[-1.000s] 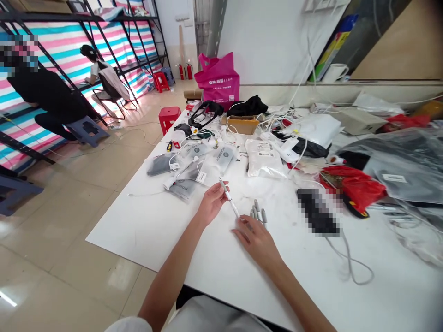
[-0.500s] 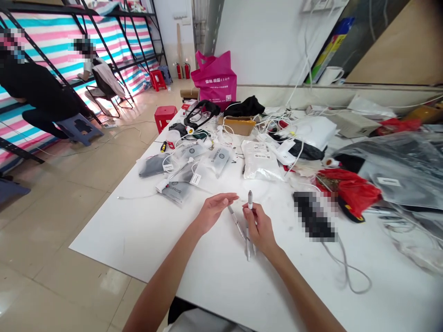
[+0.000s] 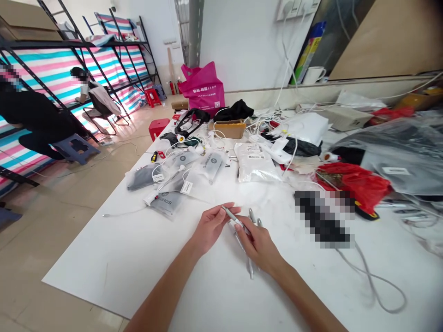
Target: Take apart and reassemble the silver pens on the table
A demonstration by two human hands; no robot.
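- My right hand (image 3: 259, 244) is closed around a pen (image 3: 231, 215).
- My left hand (image 3: 209, 228) meets its end; I can't tell whether gripping.
- White tabletop (image 3: 138, 258) runs leftward to its edge.

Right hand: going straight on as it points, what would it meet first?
Probably the left hand, close by the tip of the pen that the right hand holds; exact depth is unclear.

Pens (image 3: 249, 267) lie on the table (image 3: 145, 258), apparently beneath the right hand (image 3: 260, 244).

Held pen (image 3: 231, 216) smooth, metallic-looking; tabletop (image 3: 145, 249) smooth; red bag (image 3: 367, 186) thin glossy plastic; pouch (image 3: 207, 171) frosted, matt plastic
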